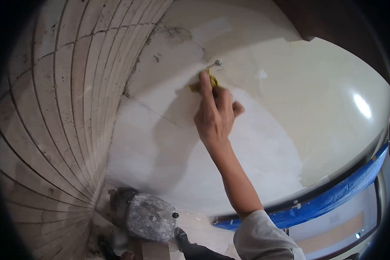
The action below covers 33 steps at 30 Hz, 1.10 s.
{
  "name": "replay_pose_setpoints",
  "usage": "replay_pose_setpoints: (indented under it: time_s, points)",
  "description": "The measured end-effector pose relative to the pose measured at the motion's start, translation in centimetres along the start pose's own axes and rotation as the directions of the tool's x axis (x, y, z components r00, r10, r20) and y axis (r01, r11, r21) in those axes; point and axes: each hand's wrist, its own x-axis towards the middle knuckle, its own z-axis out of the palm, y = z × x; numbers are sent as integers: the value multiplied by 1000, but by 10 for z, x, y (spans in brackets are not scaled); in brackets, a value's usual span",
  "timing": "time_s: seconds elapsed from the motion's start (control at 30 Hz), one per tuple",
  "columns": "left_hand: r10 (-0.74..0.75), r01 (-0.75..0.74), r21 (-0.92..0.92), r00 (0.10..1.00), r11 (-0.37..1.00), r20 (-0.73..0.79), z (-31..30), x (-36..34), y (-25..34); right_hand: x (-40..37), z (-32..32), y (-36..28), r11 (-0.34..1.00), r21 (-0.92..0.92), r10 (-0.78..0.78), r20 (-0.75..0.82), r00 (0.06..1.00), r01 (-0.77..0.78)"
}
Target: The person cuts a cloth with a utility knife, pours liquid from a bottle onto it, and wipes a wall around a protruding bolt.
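Note:
My right hand (214, 112) reaches up from the lower right, out of a grey sleeve (264, 236), with its back to the camera. Its fingers press a crumpled yellow-green cloth (214, 82) against the pale wall (255, 143). One finger is stretched along the cloth and the others are bent. Just above the cloth, a small round metal knob (218, 63) sticks out of the wall. The thumb is hidden. My left hand cannot be made out.
Grooved, dirty panelling (82, 95) meets the wall on the left. A dusty, stained stool or box (151, 216) stands on the floor near my shoes (182, 237). Blue plastic sheeting (329, 197) covers a ledge at the lower right. A dark edge (333, 21) crosses the upper right.

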Motion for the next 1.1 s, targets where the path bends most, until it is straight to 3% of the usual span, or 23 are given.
replay_pose_setpoints:
  time_s: [0.1, 0.23, 0.33, 0.5, 0.6, 0.7, 0.8, 0.87, 1.0, 1.1]
  points:
    - [115, -119, -47, 990, 992, -77, 6, -2, -13, -13, -7, 9, 999, -9, -36, 15, 999, 36]
    - [60, -59, 6, 997, 998, -53, 4, 0, 2, 30, 6, 2, 996, 51, -68, -67, 995, 72]
    - [24, -24, 10, 999, 1000, -28, 3, -5, -4, 16, -12, 9, 997, 17, -75, 32, 997, 75]
    - [-7, 8, 62, 1000, 998, -22, 2, -3, -2, 22, -11, 17, 989, 63, -134, 2, 991, 134]
    - [-98, 99, 55, 995, 994, -8, 4, -5, 2, 36, -3, 12, 987, 82, -136, -36, 990, 139]
    - [98, -105, 195, 994, 975, 46, 8, -10, -25, 9, -19, 24, 997, 6, -83, 30, 996, 83]
    - [37, -37, -21, 999, 999, -29, 0, -1, -3, 17, -12, 33, 989, 21, -149, -26, 989, 149]
    - [-8, 7, -53, 1000, 999, -15, 0, 1, 7, 40, -11, 31, 978, 45, -204, -27, 979, 205]
    - [15, -15, -3, 1000, 1000, 4, 5, -5, -9, 38, -29, 56, 956, -55, -289, 4, 957, 288]
    - [113, -113, 32, 993, 993, -17, 5, -3, -8, 43, -30, 55, 954, -2, -301, 16, 953, 301]
